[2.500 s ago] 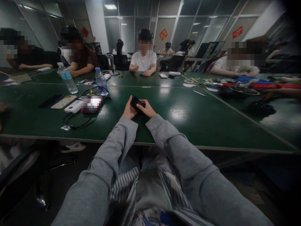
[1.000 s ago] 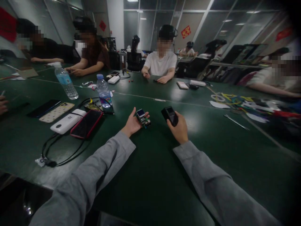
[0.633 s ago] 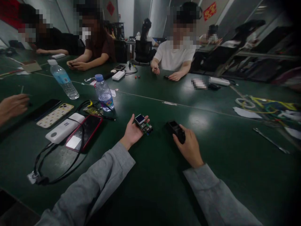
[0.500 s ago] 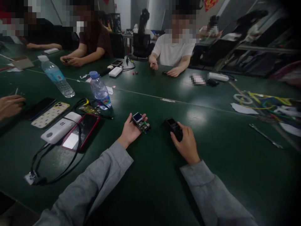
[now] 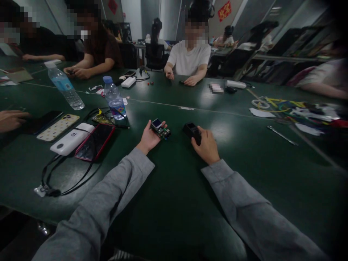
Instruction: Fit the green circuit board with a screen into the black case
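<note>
While the left hand [image 5: 148, 140] has a circuit board [image 5: 160, 128] sitting on its palm, grip pretty loose, the right hand [image 5: 207, 146] has fingers wrapped round a black casing [image 5: 191, 132], just right over the green surface [image 5: 168, 203].

Green rectangular circuit board [image 5: 162, 131] on L hand [image 5: 148, 140]; black boxy case [image 5: 192, 132] to its R, in R hand [image 5: 207, 145]; farther L, white oblong power bank [image 5: 71, 140] btwn cream patterned phone [image 5: 58, 127] & red-edged flat phone [image 5: 97, 141].
</note>
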`<state>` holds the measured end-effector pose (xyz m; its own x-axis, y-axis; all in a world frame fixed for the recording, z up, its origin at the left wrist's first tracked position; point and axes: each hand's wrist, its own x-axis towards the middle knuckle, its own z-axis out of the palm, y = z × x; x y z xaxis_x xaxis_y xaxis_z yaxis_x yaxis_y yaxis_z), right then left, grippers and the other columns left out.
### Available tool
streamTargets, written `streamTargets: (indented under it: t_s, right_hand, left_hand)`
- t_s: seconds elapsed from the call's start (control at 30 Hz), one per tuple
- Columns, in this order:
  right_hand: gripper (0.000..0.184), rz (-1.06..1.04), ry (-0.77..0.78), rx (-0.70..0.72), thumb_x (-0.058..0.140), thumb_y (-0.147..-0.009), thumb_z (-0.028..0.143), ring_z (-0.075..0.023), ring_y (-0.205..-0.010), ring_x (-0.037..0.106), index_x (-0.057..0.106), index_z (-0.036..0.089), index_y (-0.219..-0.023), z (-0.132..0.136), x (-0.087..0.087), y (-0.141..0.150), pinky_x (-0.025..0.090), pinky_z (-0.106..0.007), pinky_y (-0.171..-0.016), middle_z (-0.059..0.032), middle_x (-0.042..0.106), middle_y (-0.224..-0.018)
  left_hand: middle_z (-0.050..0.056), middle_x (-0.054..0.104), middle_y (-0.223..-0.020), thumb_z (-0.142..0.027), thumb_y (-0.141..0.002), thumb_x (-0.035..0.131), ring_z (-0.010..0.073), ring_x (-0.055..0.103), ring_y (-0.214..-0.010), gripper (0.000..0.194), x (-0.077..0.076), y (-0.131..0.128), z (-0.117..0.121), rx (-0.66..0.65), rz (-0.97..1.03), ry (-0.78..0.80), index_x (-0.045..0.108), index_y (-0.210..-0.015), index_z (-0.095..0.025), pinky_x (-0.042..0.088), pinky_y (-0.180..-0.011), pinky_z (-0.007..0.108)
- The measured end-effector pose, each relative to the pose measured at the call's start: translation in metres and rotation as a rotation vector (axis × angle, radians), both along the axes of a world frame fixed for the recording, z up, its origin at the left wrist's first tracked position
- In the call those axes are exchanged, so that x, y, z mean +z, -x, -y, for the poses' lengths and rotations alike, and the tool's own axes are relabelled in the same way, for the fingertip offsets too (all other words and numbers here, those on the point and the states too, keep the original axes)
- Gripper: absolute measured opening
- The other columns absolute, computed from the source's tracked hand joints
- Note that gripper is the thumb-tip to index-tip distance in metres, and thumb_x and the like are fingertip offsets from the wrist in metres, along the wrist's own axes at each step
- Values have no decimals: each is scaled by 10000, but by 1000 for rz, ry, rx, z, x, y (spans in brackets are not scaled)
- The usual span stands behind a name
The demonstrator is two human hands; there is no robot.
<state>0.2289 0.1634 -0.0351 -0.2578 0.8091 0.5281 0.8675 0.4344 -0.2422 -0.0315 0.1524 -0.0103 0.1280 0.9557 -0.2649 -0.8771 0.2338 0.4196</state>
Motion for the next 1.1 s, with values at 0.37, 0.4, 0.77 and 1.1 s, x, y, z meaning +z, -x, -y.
streamTargets:
  t_s: [0.37,0.4,0.77,1.1]
  right_hand:
    - [565,57,31,6,485,-870,347,-310,-1013,582,431,88,-1370,3,0,3,531,-470,-878,-183,548,-1117]
    - [565,59,32,5,482,-874,350,-311,-1015,582,429,86,-1371,2,-1,3,529,-472,-880,-184,547,-1115]
    - [554,47,31,9,462,-894,361,-318,-1014,578,411,102,-1381,2,-2,2,524,-490,-882,-189,540,-1125]
    - [553,-17,16,37,486,-891,349,-313,-1042,566,414,111,-1385,0,-3,1,515,-498,-900,-182,531,-1147]
  left_hand:
    - [115,710,-1051,-478,-937,444,236,667,-1001,455,-1,0,-1,-27,15,-5,556,-1232,-150,509,-926,389]
    - [116,709,-1052,-478,-939,440,233,667,-997,459,-2,0,-1,-28,14,-8,554,-1235,-147,509,-927,390]
    - [118,698,-1072,-481,-940,439,223,661,-1003,466,-6,1,-2,-28,21,-14,537,-1243,-140,511,-923,381]
    - [117,695,-1079,-479,-932,452,231,659,-1015,447,-6,1,-2,-26,8,-23,548,-1225,-155,521,-907,388]
